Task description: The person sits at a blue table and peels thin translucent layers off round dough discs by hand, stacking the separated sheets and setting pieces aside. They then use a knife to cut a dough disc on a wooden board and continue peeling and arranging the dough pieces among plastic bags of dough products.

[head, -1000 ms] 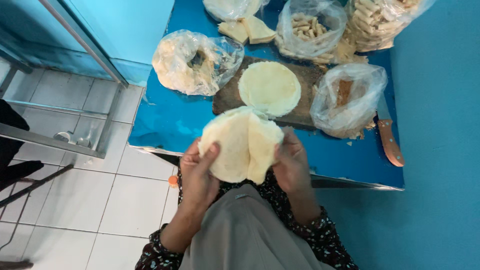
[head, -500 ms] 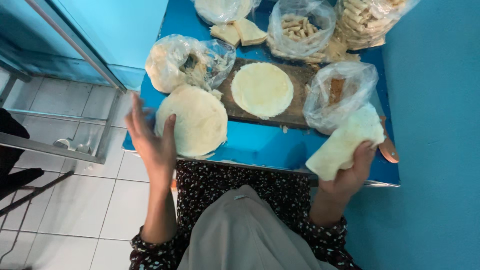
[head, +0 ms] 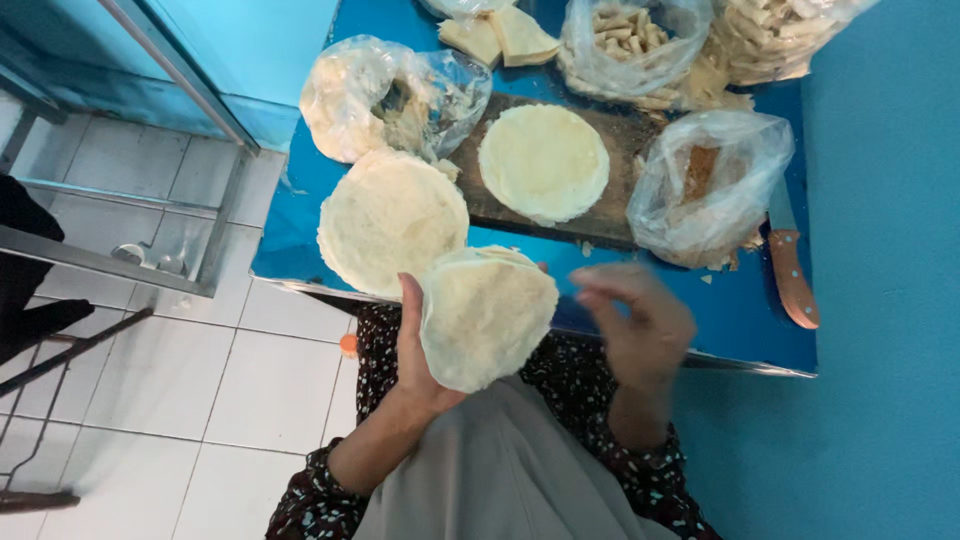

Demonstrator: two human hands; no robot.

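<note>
While the left hand grips a small stack of thin, pale round wrappers from the side, thumb up along its left edge and fingers behind it, the stack stands tilted on edge over the person's lap, just off the near rim of the blue table. Its face is creamy white, faintly mottled and dry-looking, with a slightly ragged rim where several sheets overlap; how many sheets it holds cannot be told from this view. The right hand hovers just beside the stack, blurred, its fingers loosely curled and apparently holding nothing, not touching the wrappers as far as the blur allows. Three round wrapper piles show in all: the held one, a larger flat pile lying on the table at its left near corner, and a third resting on a dark wooden board further back. Around the board stand four clear plastic bags: one crumpled at the left, one of short pale sticks at the back, one at the far right corner filled with pale pieces, and one at the right with brownish contents. Two pale folded pieces lie at the table's far edge, and one wooden-handled knife lies near the right edge.
</note>
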